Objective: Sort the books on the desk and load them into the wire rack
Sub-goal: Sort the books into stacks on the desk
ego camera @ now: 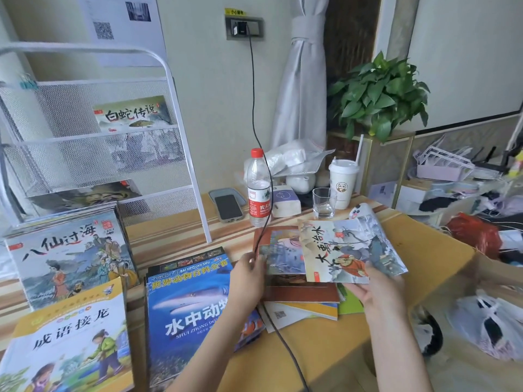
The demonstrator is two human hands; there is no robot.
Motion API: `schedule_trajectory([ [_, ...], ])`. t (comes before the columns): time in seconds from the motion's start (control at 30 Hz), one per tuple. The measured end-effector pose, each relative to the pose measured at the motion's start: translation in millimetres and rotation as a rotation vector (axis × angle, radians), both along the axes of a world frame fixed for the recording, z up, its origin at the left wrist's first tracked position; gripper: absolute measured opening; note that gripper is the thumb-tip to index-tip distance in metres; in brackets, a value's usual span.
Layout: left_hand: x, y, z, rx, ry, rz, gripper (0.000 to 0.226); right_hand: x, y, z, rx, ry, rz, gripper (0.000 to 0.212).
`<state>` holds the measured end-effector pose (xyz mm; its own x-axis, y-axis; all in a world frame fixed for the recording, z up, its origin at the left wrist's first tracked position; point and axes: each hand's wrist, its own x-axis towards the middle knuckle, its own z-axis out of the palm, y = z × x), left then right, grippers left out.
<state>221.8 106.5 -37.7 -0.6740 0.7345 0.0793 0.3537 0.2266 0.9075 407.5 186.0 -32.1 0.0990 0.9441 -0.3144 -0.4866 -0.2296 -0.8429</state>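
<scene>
My right hand (pixel 376 290) grips a thin picture book (pixel 348 247) by its lower edge and holds it tilted above a loose pile of books (pixel 300 295) on the desk. My left hand (pixel 249 275) pinches the left edge of the top book in that pile (pixel 283 256). A white wire rack (pixel 119 154) stands at the back left with one book (pixel 133 113) on its upper shelf and another (pixel 85 195) lower down. Three sorted stacks lie at the left: an illustrated one (pixel 70 258), a yellow one (pixel 70 340) and a blue shark one (pixel 189 315).
A water bottle (pixel 258 190), a phone (pixel 228 207), a glass (pixel 324 203) and a lidded cup (pixel 343 182) stand behind the pile. A black cable (pixel 268 199) hangs from the wall socket across the desk. A potted plant (pixel 379 97) and clutter sit at the right.
</scene>
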Motion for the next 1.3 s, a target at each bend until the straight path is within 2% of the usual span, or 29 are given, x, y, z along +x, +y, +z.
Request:
schedule_trajectory([
  [0.07, -2.1, 1.8, 5.2, 0.119, -0.326, -0.024, 0.023, -0.7, -1.3, -0.7, 0.007, 0.027, 0.005, 0.015],
  [0.17, -1.4, 1.8, 14.6, 0.399, -1.051, -0.184, 0.033, -5.8, -5.4, -1.1, 0.049, 0.119, 0.022, 0.017],
  [0.23, -0.2, -1.0, 14.5, 0.554, -1.25, -0.253, 0.038, -9.4, -8.8, -0.6, 0.071, 0.156, 0.067, 0.02],
  [0.33, 11.0, -2.7, 13.1, 0.611, -1.251, -0.377, 0.041, -16.5, -14.7, -1.2, 0.11, 0.154, 0.14, 0.021],
  [0.4, 13.4, -1.8, 12.0, 0.598, -1.2, -0.313, 0.037, -20.2, -17.7, -2.7, 0.131, 0.141, 0.154, 0.02],
  [0.47, 4.1, -2.8, 14.6, 0.605, -1.117, -0.233, 0.042, -19.8, -19.4, -4.1, 0.162, 0.114, 0.148, 0.022],
  [0.63, -33.8, -19.9, 34.5, 0.637, -0.784, -0.159, 0.039, -10.8, -15.5, -3.3, 0.221, 0.051, 0.03, 0.029],
  [0.77, -52.4, -30.6, 40.3, 0.596, -0.697, -0.086, 0.041, -16.6, -17.0, 4.5, 0.253, 0.053, 0.011, 0.026],
  [0.9, -62.9, -41.2, 36.8, 0.608, -0.676, -0.068, 0.019, -24.4, -19.6, 9.7, 0.292, 0.011, 0.002, 0.015],
  [0.97, -68.6, -45.7, 35.0, 0.601, -0.668, -0.038, 0.016, -26.9, -21.6, 10.7, 0.296, -0.004, -0.008, 0.012],
  [1.1, -76.5, -54.8, 30.9, 0.618, -0.724, 0.006, 0.026, -33.9, -27.5, 9.0, 0.285, 0.02, 0.016, 0.013],
  [1.23, -59.0, -59.2, 21.5, 0.698, -1.025, 0.034, 0.05, -54.8, -39.6, 6.4, 0.189, 0.183, 0.095, 0.01],
  [1.3, -45.2, -59.8, 15.3, 0.643, -1.152, 0.016, 0.028, -69.8, -48.2, 3.7, 0.109, 0.243, 0.1, 0.021],
])
